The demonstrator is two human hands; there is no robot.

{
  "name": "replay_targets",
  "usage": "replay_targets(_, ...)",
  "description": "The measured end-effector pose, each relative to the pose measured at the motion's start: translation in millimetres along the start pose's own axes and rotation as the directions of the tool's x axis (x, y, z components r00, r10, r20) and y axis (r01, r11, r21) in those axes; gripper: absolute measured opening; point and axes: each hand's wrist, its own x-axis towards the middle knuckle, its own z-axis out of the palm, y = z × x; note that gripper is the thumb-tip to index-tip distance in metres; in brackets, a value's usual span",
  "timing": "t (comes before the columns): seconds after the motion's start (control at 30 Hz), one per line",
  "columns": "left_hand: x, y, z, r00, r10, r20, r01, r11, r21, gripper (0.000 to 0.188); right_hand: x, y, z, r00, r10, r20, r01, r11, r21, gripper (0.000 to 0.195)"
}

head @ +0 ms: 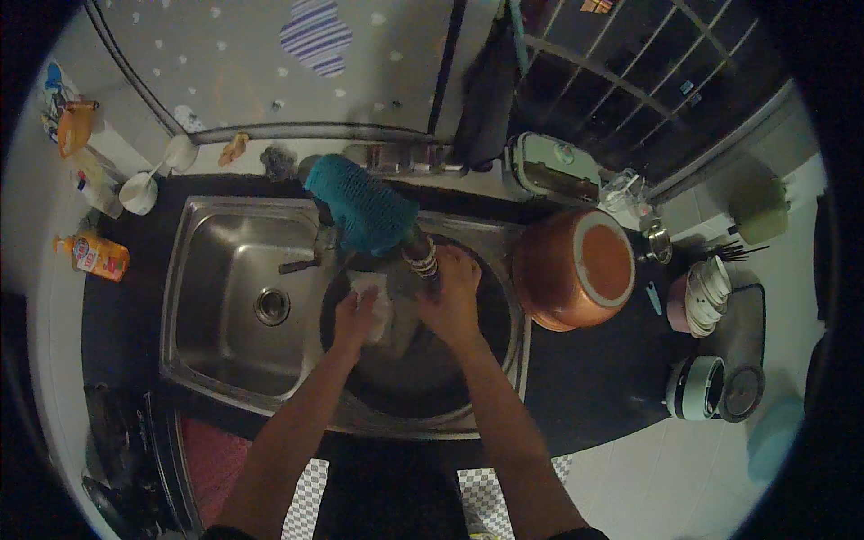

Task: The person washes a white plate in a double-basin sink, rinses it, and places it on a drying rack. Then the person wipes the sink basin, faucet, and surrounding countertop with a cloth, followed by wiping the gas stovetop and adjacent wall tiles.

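Observation:
My left hand [354, 317] holds a pale cloth or wipe [379, 297] over a large round dark pan [418, 398], which fills the right-hand basin of the steel sink. My right hand [453, 297] is above the same pan, its fingers curled right beside the banded end of the faucet spout [420, 258]. Whether those fingers grip the spout or something under it is hidden. A teal mesh cloth [364, 202] is draped over the faucet.
The bare left sink basin [223, 304] has a drain. To the right, a copper-coloured pot [543, 270] lies tilted with its base showing. Stacked bowls [705, 304], a pale green appliance [695, 388] and a lidded green box [553, 165] stand farther out. An orange soap bottle [101, 256] is left.

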Motion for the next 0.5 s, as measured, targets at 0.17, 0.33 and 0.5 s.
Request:
replay_targets(0.17,30.2,-57.5,-3.3,0.994,0.09,-0.066,-0.088,0.995,0.037,0.034,-17.2,-24.4,4.8,0.859,0.286,0.425,-0.446,0.826,0.346,0.051)
replay_targets(0.33,-3.2,-45.9,18.2,0.968,0.223,0.112,-0.245,0.765,0.595,0.021,-72.0,2.9,55.8,0.792,0.547,0.271,-0.587,0.559,0.585,0.035)
replay_targets(0.5,-40.3,-30.7,38.2,0.716,0.575,0.395,-0.64,0.316,0.7,0.021,-120.8,57.3,109.8,0.65,0.358,0.67,-0.433,-0.55,0.714,0.03)
